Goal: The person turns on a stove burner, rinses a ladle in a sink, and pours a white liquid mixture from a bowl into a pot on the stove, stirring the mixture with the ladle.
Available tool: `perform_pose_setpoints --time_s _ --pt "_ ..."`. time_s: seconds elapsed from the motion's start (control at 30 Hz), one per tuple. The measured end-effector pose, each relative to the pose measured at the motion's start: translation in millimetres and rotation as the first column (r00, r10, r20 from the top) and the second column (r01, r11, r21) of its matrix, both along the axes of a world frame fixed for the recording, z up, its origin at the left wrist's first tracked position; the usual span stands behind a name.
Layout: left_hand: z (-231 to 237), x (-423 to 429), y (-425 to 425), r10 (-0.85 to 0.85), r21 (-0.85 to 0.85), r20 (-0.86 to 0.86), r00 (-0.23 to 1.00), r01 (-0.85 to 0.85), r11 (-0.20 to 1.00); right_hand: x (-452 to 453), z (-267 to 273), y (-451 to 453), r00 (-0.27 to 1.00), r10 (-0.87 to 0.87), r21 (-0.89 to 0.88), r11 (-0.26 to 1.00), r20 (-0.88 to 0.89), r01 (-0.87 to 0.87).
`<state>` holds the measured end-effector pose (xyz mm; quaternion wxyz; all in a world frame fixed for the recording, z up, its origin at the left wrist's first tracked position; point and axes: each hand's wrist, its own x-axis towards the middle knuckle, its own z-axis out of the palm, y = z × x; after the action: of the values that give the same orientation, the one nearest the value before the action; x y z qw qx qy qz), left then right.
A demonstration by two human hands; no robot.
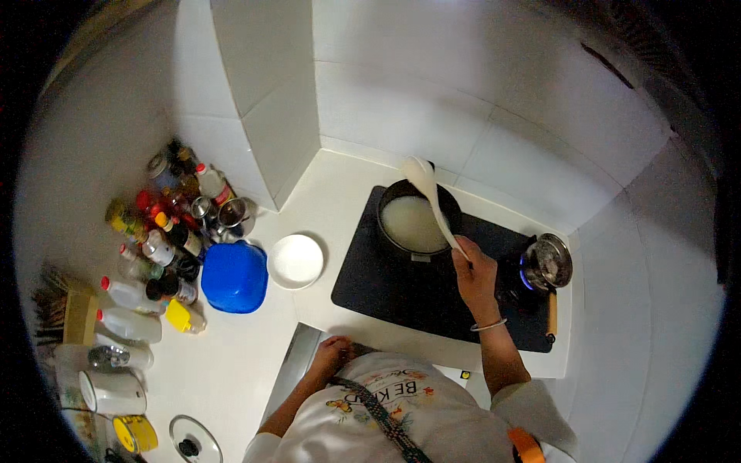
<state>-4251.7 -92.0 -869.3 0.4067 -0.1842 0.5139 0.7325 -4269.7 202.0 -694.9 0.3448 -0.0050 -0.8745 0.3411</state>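
Note:
My right hand grips the handle of a white ladle. The ladle's bowl is raised above the far rim of a dark pot, which contains a cloudy whitish liquid. This pot stands on the left part of a black cooktop. Close to the counter's front edge, by my waist, my left hand has its fingers curled; whether anything is in them is hard to make out. A white bowl rests on the counter to the left of the cooktop.
On the right burner a small metal saucepan with a wooden handle sits over a blue flame. A blue plastic container stands beside several bottles at left. A glass lid lies lower left, near a white enamel pot.

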Motion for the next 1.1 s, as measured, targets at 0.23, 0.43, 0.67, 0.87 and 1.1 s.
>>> perform_pose_setpoints --time_s 0.23,0.43,0.67,0.87,1.1 --pt "-11 -2 15 -0.103 0.011 -0.068 0.992 0.104 0.994 3 -69 43 0.975 -0.219 0.381 0.901 -0.018 0.21" --pt "1 -3 11 -0.115 -0.016 -0.028 0.993 0.115 0.993 0 -57 22 0.977 -0.19 0.107 0.978 0.099 0.179" --pt "-11 -4 14 -0.151 -0.1 -0.056 0.987 0.145 0.984 -20 -76 -59 0.91 0.413 -0.609 0.714 -0.033 -0.346" --pt "-11 -13 -3 -0.608 -0.61 -0.792 -0.049 0.097 0.787 -74 -149 -140 0.76 0.628 -0.963 0.271 0.168 -0.011" --pt "-55 -27 -15 -0.501 -0.396 -0.766 0.403 0.32 0.861 -66 -140 -144 0.609 0.752 -0.968 0.212 0.251 0.138"
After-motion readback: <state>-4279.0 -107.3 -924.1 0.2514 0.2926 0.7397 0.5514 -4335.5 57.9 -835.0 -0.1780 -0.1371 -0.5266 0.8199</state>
